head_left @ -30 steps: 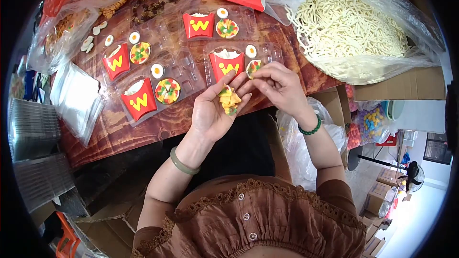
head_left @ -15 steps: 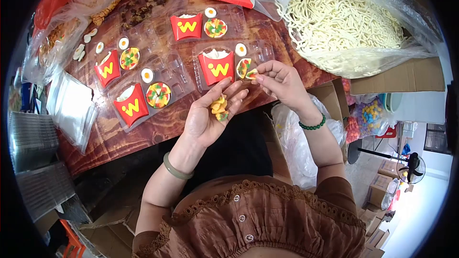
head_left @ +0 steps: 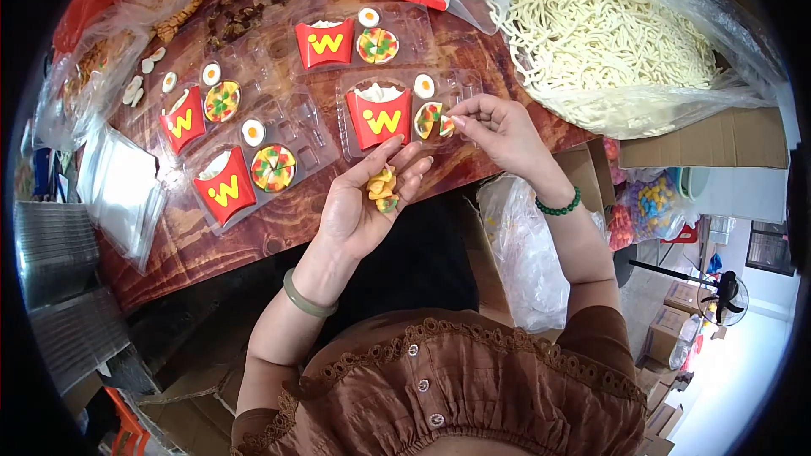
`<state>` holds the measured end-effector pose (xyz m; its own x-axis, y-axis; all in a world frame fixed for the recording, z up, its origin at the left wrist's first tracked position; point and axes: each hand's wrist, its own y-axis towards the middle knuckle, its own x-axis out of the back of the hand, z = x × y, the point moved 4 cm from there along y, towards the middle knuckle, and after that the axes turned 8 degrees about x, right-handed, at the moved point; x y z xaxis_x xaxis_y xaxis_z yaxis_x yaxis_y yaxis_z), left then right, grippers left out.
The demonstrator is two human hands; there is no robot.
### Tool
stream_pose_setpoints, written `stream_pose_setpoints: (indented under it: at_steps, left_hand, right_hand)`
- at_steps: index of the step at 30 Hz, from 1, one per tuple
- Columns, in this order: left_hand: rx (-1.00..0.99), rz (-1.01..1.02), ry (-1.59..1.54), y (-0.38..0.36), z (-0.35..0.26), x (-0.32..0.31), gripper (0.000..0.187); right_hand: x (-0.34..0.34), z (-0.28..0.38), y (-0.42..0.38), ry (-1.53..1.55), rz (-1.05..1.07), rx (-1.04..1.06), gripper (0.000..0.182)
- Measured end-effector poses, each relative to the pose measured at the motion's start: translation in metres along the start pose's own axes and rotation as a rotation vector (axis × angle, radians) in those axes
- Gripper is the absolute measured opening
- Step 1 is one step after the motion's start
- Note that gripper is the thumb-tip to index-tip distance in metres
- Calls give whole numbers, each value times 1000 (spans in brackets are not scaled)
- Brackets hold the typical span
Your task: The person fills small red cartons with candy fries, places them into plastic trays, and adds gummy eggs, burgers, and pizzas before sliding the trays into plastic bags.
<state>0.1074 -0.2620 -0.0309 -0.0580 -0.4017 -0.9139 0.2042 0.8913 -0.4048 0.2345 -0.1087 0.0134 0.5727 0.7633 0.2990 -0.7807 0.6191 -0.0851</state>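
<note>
One glossy wood-grain table (head_left: 194, 257): right hand (head_left: 507, 133) pinches a pizza slice (head_left: 446, 126) over it; left hand (head_left: 353, 207) half-open under yellow pieces (head_left: 383, 184) (fan (head_left: 726, 297), cartons (head_left: 666, 331) right of table).

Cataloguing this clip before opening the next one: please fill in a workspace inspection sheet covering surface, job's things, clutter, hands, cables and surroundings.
Surface: glossy wood-grain table
Job's things: clear trays with red W-marked cartons, miniature fried eggs and miniature pizzas; one incomplete pizza
Clutter: open plastic bag of pale strands; flat clear packaging
Hands: left hand cups several pizza slices; right hand pinches one slice beside the incomplete pizza
Cables: nothing seen
Surroundings: cardboard boxes, black fan
</note>
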Motion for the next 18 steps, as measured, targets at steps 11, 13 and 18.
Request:
stream_pose_setpoints:
  at_steps: [11, 13, 18]
  left_hand:
    - [-12, -47, 48, -1, -1, -2, 40]
    - [-27, -84, 69, 0, 0, -1, 39]
    - [18, -69, 393, 5, 5, -6, 27]
  right_hand:
    - [-20, -19, -18, -334, -148, 57, 12]
    - [-17, -21, -18, -126, -185, 2, 12]
    - [-27, 22, -24, 225, 48, -5, 15]
